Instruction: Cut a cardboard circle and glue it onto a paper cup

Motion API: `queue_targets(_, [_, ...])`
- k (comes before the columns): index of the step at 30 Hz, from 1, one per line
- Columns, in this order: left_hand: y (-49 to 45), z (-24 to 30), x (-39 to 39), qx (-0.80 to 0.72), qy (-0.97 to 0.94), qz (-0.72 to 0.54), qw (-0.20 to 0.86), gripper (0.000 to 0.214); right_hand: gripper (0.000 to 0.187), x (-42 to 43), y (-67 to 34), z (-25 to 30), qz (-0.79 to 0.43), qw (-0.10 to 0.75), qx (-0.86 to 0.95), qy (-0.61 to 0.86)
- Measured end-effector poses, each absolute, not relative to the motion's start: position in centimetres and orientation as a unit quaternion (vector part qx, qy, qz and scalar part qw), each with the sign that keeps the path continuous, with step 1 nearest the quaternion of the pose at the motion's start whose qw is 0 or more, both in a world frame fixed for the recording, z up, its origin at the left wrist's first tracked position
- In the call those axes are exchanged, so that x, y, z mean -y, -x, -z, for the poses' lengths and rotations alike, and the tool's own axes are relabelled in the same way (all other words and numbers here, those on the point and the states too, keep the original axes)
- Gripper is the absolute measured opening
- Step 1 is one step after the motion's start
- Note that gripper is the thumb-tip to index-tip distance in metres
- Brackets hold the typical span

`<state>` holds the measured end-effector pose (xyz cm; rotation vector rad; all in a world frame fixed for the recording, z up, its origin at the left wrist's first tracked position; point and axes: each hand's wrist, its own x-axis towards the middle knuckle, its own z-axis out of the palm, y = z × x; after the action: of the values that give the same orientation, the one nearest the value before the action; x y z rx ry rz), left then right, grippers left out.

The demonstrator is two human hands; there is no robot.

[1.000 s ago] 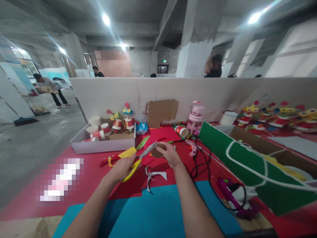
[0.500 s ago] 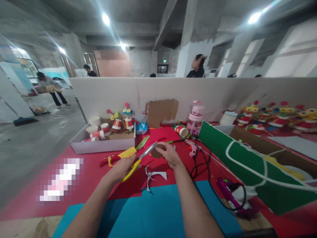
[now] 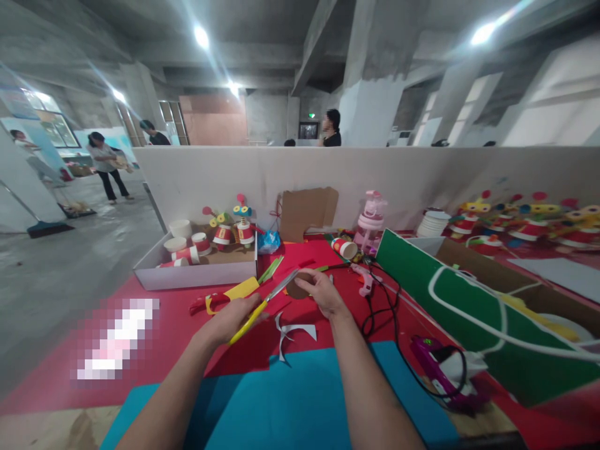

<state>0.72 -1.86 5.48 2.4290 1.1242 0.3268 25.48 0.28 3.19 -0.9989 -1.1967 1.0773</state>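
Concrete ceiling [image 3: 262, 22], bright lamps [image 3: 201, 37], part-painted pillar [image 3: 372, 87], grey floor [image 3: 100, 259], white partition [image 3: 309, 167]

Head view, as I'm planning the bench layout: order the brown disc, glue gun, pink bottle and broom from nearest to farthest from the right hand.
1. Brown disc: held in the right hand.
2. Glue gun: to the hand's right.
3. Pink bottle: farther back, near the partition.
4. Broom: on the floor, far left.
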Motion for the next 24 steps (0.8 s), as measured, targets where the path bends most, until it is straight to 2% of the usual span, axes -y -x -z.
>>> queue_targets(7, [-0.7, -6.0, 1.9, -0.406, -0.860, -0.162, 0.265, 0.029, 0.032, -0.5, -25.7, -3.0, -0.479, 0.592, 0.495, 0.419])
queue_targets(12, [-0.9, -5.0, 1.2, -0.460, -0.824, -0.254, 0.214, 0.029, 0.039, -1.1, -25.5, -2.9, -0.508, 0.635, 0.425, 0.397])
queue_targets(18, [-1.0, -3.4, 0.3, -0.527, -0.707, -0.320, 0.348, 0.038, 0.035, -1.7, -25.4, -2.4, -0.526, 0.662, 0.369, 0.386])
queue_targets(20, [-0.9, -3.6, 0.1, -0.553, -0.716, -0.305, 0.299, 0.035, 0.035, -1.9, -25.6, -2.1, -0.509, 0.671, 0.358, 0.404])
queue_targets(24, [-0.8, -4.3, 0.0, -0.607, -0.763, -0.188, 0.117, 0.023, 0.039, -2.5, -26.2, -1.7, -0.471, 0.699, 0.316, 0.436])
